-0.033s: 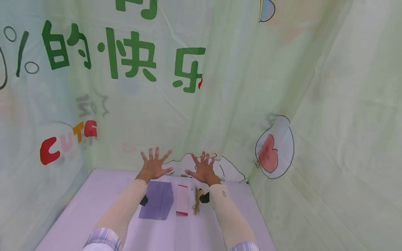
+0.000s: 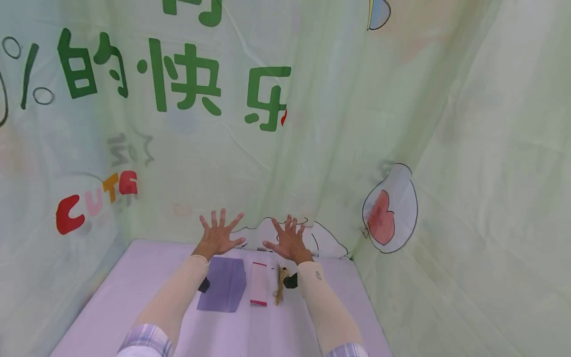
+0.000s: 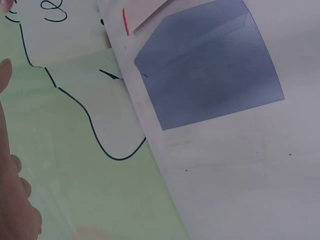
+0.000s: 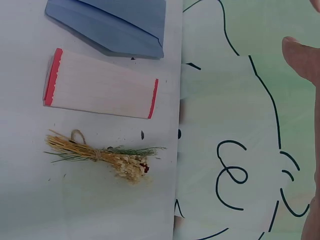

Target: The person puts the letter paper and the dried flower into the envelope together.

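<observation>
Both hands are held out above the far part of the table, fingers spread and nothing in them. My left hand is beyond a blue-grey envelope, whose pointed flap faces right. To the envelope's right lies a pale pink card or folded paper with red scalloped ends. Beside that is a small bunch of dried flowers, tied with twine, nearest to my right hand. In the wrist views only parts of the left hand and right hand show at the edges.
A lilac-white cloth covers the table. Pale green curtains with printed letters and drawings enclose it at the back and both sides. Black wrist devices sit under the sleeved forearms.
</observation>
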`<state>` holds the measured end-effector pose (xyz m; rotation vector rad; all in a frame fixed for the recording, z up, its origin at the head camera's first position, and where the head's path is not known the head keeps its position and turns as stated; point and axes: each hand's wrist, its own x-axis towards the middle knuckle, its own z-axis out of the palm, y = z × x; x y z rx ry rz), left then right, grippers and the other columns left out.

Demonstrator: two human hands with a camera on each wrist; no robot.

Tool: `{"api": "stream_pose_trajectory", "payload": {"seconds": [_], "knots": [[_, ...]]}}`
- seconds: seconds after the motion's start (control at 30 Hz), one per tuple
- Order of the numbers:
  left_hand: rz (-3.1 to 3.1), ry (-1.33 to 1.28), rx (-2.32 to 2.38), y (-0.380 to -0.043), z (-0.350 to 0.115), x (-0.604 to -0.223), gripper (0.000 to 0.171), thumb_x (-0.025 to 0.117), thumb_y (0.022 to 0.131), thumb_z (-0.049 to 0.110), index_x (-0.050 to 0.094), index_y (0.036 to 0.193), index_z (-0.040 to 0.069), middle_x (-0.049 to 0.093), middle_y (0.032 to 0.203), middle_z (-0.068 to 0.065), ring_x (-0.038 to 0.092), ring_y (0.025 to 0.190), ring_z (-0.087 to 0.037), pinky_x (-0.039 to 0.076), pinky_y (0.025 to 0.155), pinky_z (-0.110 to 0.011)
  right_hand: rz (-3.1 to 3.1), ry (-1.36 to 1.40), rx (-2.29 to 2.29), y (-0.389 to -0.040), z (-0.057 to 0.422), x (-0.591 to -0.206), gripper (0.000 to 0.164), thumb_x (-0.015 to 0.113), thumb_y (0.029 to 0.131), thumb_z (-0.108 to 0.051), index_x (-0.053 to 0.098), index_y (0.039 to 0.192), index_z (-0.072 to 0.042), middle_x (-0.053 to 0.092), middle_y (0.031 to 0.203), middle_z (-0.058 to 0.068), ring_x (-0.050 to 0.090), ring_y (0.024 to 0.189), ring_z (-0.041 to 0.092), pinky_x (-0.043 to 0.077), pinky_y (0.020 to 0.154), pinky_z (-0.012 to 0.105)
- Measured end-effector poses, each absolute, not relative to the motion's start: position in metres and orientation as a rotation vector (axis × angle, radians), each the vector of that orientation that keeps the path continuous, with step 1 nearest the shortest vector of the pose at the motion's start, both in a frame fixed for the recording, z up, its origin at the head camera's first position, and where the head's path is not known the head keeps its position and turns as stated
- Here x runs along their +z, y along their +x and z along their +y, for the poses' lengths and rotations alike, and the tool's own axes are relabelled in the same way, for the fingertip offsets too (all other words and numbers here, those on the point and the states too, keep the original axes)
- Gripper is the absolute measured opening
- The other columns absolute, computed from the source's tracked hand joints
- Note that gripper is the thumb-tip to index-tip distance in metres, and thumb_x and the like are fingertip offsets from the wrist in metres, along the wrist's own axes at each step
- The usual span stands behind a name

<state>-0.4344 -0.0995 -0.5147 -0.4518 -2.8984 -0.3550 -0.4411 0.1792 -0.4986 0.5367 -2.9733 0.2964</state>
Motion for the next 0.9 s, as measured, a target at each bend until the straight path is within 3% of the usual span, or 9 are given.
{"api": "stream_pose_trajectory", "payload": {"seconds": [0.53, 0.9], "knots": [[-2.890, -0.466, -0.432, -0.429, -0.098, -0.516, 0.087, 0.059, 0.103, 0.063, 0.024, 0.175, 0.026, 0.012, 0.175, -0.042, 0.016, 0.156, -0.075, 0.002, 0.115, -0.095, -3.002, 0.506, 0.332, -0.443, 0.184, -0.511, 0.093, 0.054, 0.099, -0.066, 0.028, 0.174, -0.019, 0.010, 0.178, 0.037, 0.007, 0.166, 0.060, 0.005, 0.128, 0.081], [-2.920, -0.486, -0.405, -0.425, -0.102, -0.552, 0.085, 0.061, 0.103, 0.059, 0.025, 0.174, 0.029, 0.015, 0.174, -0.044, 0.022, 0.154, -0.076, 0.009, 0.114, -0.095, -2.980, 0.510, 0.458, -0.441, 0.183, -0.539, 0.083, 0.068, 0.101, -0.049, 0.040, 0.168, -0.009, 0.029, 0.174, 0.036, 0.026, 0.163, 0.057, 0.017, 0.128, 0.079]]}}
